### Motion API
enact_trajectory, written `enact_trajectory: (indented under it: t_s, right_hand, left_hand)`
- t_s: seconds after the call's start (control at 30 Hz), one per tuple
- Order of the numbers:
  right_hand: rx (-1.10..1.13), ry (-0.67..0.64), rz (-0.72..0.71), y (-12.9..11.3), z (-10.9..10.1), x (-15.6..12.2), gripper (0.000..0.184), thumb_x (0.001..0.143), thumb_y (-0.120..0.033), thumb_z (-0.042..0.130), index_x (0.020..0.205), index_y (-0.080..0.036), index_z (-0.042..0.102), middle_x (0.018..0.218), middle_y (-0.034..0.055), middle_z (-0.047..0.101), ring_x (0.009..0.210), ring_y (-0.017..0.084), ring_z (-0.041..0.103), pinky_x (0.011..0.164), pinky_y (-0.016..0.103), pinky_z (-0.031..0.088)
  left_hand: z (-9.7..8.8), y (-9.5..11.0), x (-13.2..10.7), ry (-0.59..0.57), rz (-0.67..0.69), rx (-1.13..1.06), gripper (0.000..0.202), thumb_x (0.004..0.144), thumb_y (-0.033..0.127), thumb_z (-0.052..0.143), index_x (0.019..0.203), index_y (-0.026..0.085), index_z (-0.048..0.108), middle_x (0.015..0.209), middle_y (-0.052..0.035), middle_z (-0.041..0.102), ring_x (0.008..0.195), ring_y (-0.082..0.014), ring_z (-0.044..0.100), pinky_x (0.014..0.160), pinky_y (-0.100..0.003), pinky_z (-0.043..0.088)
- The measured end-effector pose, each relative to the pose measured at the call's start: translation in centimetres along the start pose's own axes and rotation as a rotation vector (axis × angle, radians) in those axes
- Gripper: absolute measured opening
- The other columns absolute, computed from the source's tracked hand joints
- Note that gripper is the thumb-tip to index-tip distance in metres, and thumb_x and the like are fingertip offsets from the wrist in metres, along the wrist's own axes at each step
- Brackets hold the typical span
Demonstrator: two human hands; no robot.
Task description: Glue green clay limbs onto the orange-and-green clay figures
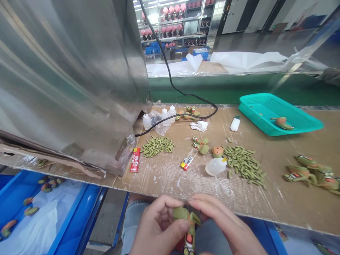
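Note:
A small green-and-orange frog figurine (190, 230) with a red mouth and big eyes is tilted head-down over my lap, in front of the table edge. My left hand (156, 226) is closed around it, thumb pressed on its side. My right hand (225, 223) curls in from the other side, fingers against the figurine near a small green limb; its thumb is mostly hidden. Beyond my hands, a pile of small green curved pieces (245, 164) lies beside a translucent squeeze bottle (214, 166) on its side. A second pile of green pieces (158, 146) is further left.
The cardboard-covered table (159, 180) has a metal housing (79, 78) at left and a black cable (170, 74) across it. A teal basket (271, 131) stands back right; more frog figurines (316, 173) lie at right. Blue bins (69, 226) sit below the edge.

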State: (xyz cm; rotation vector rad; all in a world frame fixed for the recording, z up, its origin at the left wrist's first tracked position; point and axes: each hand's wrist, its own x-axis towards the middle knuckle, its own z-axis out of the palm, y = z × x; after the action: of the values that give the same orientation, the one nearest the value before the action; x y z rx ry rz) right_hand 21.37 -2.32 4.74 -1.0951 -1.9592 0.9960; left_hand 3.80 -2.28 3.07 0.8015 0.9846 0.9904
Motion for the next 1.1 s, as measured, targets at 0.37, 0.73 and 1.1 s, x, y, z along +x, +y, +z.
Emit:
enact_trajectory:
  t_s: [0.37, 0.73, 1.1]
  right_hand:
    - [-1.161, 0.509, 0.115, 7.9, -9.4, -4.5, 0.058, 0.093, -0.062, 0.028, 0.110, -0.014, 0.056, 0.096, 0.0119, 0.067, 0.081, 0.024, 0.066, 0.062, 0.031, 0.055]
    - [-0.988, 0.571, -0.036, 8.1, -8.4, -0.1, 0.036, 0.094, -0.038, 0.036, 0.103, -0.012, 0.061, 0.089, 0.0105, 0.064, 0.082, 0.028, 0.054, 0.075, 0.040, 0.045]
    - [-0.826, 0.396, -0.049, 9.6, -6.6, 4.5, 0.023, 0.085, -0.020, 0.044, 0.086, -0.020, 0.067, 0.079, 0.0074, 0.061, 0.074, 0.027, 0.047, 0.066, 0.039, 0.041]
  left_hand:
    - [2.3, 1.4, 6.0, -0.073, 0.427, 1.078, 0.018, 0.086, 0.016, 0.047, 0.095, 0.022, 0.062, 0.100, -0.0085, 0.057, 0.090, -0.0236, 0.054, 0.081, -0.042, 0.045]
    - [2.1, 1.0, 8.4, 0.113, 0.552, 1.524, 0.031, 0.084, 0.014, 0.048, 0.108, 0.025, 0.064, 0.100, -0.0109, 0.055, 0.097, -0.0316, 0.046, 0.081, -0.050, 0.039]
    - [1.8, 1.0, 7.4, 0.071, 0.555, 1.407, 0.040, 0.084, 0.016, 0.048, 0.123, 0.025, 0.052, 0.101, -0.0093, 0.053, 0.095, -0.0282, 0.049, 0.082, -0.047, 0.043]
